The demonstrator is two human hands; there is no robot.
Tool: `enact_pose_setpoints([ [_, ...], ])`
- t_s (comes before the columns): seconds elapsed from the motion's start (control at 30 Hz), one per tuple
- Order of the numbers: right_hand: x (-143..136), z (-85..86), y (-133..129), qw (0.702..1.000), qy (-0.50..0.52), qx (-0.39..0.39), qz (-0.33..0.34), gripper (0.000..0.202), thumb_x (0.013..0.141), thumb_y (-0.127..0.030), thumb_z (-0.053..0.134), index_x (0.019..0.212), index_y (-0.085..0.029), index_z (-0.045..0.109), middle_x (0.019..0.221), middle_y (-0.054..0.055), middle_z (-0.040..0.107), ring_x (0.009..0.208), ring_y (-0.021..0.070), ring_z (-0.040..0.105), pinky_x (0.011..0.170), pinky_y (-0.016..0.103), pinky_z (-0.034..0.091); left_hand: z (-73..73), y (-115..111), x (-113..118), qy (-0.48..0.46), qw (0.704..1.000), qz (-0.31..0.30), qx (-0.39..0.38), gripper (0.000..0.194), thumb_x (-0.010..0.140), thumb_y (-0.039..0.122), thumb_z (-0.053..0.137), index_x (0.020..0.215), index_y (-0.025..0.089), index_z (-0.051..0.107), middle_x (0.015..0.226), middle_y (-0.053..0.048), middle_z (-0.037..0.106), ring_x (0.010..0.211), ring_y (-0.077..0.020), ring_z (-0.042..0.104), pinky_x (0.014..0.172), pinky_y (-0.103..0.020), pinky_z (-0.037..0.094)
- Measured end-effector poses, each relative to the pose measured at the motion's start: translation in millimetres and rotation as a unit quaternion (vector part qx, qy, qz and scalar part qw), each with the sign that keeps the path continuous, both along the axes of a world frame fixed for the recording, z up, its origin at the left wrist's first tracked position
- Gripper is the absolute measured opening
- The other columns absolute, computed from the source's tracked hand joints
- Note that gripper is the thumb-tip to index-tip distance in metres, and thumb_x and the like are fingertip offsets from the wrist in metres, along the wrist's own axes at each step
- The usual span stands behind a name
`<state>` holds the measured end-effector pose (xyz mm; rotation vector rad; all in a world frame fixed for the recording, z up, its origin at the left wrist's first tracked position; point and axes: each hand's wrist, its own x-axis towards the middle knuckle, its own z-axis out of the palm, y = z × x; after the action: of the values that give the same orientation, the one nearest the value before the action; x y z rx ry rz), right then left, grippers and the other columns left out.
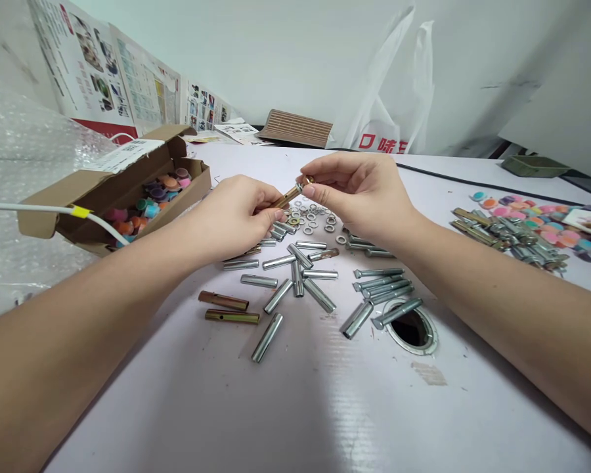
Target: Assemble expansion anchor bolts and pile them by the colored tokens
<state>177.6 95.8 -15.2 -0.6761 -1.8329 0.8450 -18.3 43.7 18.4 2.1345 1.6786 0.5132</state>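
Between my two hands, the brass tube (290, 196) slants up and away to the right; my left hand (249, 213) pinches its near end, my right hand's (362, 194) fingertips close around the far end.

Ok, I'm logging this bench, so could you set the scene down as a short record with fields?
left hand: holds a brass-coloured tube
right hand: fingertips at that tube's far end
centre: loose silvery tubes, washers
right of centre: bolts, one partly over a round hole
far right: pile of metal parts, coloured discs
left: open cardboard box holding more discs
back: white plastic bag
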Motion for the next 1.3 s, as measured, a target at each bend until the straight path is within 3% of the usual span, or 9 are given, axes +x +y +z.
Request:
enact_pose_setpoints([
  [0.23,0,3.0,-1,0.999,0.020,0.016,0.035,0.023,0.082,-0.020,0.075,0.105,-0.021,0.076,0.112,0.004,0.074,0.108,0.0219,0.070,0.104,0.044,0.057,-1.2,1,-2,-0.092,0.994,-0.018,-0.055,0.024,0.090,0.029,0.053,0.099,0.019,0.072,0.082,-0.003,0.070,0.065,-0.0142,0.057,0.057,-0.025,0.038],
  [0.43,7,9.1,2,0.995,-0.058,0.077,0.034,0.019,0.086,-0.025,0.072,0.104,-0.024,0.078,0.111,0.003,0.075,0.109,0.0243,0.070,0.103,0.045,0.056,-0.6,1,-1,-0.025,0.999,-0.024,-0.015,0.020,0.089,0.027,0.051,0.090,0.019,0.069,0.071,-0.001,0.065,0.060,-0.0143,0.051,0.057,-0.026,0.032],
  [0.6,14,22.6,-3,0.954,-0.239,0.172,-0.058,0.020,0.091,-0.036,0.067,0.101,-0.023,0.078,0.096,0.004,0.076,0.088,0.0225,0.069,0.083,0.040,0.054,0.4,0,2,0.040,0.999,-0.005,0.031,0.019,0.089,0.028,0.051,0.081,0.020,0.066,0.063,-0.001,0.057,0.059,-0.0156,0.046,0.057,-0.029,0.026],
  [0.73,15,27.1,-5,0.916,-0.329,0.207,-0.102,0.037,0.098,-0.047,0.054,0.089,-0.018,0.075,0.081,0.006,0.072,0.076,0.0195,0.064,0.072,0.036,0.047,1.8,-2,4,0.070,0.996,-0.019,0.049,0.019,0.089,0.026,0.050,0.078,0.020,0.064,0.060,0.000,0.052,0.058,-0.0154,0.042,0.059,-0.030,0.025],
  [0.9,16,27.7,-9,0.929,-0.299,0.207,-0.070,0.036,0.095,-0.050,0.059,0.113,-0.020,0.068,0.097,0.007,0.074,0.086,0.0209,0.066,0.078,0.035,0.046,1.4,-4,4,0.080,0.995,-0.031,0.058,0.022,0.090,0.026,0.048,0.087,0.019,0.069,0.063,-0.001,0.053,0.059,-0.0155,0.041,0.061,-0.030,0.025],
  [1.0,15,29.4,-9,0.922,-0.322,0.198,-0.081,0.031,0.095,-0.049,0.058,0.095,-0.021,0.071,0.085,0.006,0.070,0.079,0.0205,0.063,0.075,0.035,0.044,0.7,-3,4,0.082,0.994,-0.042,0.061,0.022,0.090,0.024,0.047,0.083,0.019,0.067,0.064,-0.001,0.055,0.059,-0.0157,0.042,0.062,-0.030,0.025],
  [1.1,15,30.0,-9,0.912,-0.351,0.194,-0.087,0.057,0.102,-0.057,0.036,0.079,-0.017,0.068,0.066,0.006,0.061,0.063,0.0166,0.056,0.066,0.035,0.040,0.7,-2,4,0.085,0.994,-0.048,0.057,0.021,0.090,0.023,0.046,0.080,0.019,0.064,0.064,-0.001,0.055,0.058,-0.0156,0.042,0.062,-0.030,0.026],
  [1.23,16,29.8,-10,0.923,-0.324,0.190,-0.077,0.053,0.097,-0.066,0.044,0.097,-0.019,0.067,0.081,0.005,0.066,0.074,0.0161,0.060,0.070,0.031,0.043,0.3,-2,4,0.072,0.995,-0.035,0.058,0.021,0.090,0.026,0.049,0.085,0.018,0.068,0.061,0.000,0.053,0.058,-0.0150,0.041,0.062,-0.030,0.025],
  [1.3,17,30.0,-10,0.925,-0.328,0.181,-0.069,0.054,0.092,-0.071,0.051,0.091,-0.019,0.067,0.075,0.004,0.063,0.071,0.0156,0.057,0.069,0.030,0.042,-0.3,-2,3,0.066,0.996,-0.032,0.059,0.023,0.091,0.026,0.049,0.088,0.018,0.071,0.061,0.000,0.052,0.058,-0.0148,0.041,0.062,-0.030,0.025],
])
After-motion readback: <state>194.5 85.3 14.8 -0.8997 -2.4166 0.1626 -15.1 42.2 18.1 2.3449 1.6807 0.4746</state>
